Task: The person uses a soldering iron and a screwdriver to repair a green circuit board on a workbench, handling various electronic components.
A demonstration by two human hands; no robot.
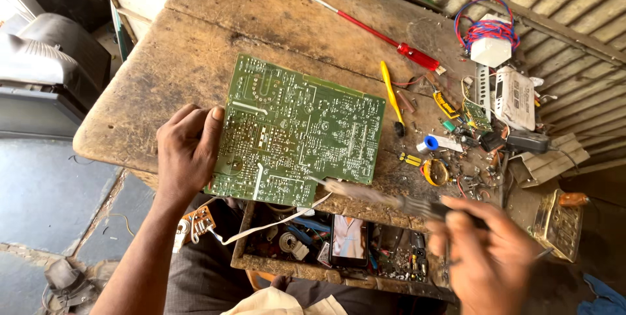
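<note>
- Head view: left hand (pixel 189 152) lies flat on the board's (pixel 303 132) 9 o'clock edge, fingers apart.
- Right hand (pixel 489 256) is clamped on a soldering iron (pixel 385 197), tip at the board's 6 o'clock edge.

Red screwdriver (pixel 385 36), yellow tool (pixel 391 96), coiled red-blue wire (pixel 488 28), open drawer (pixel 339 269)

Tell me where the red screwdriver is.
In the head view, the red screwdriver lies on the wooden workbench, beyond the green circuit board and left of the red-and-blue wire coil.
</note>
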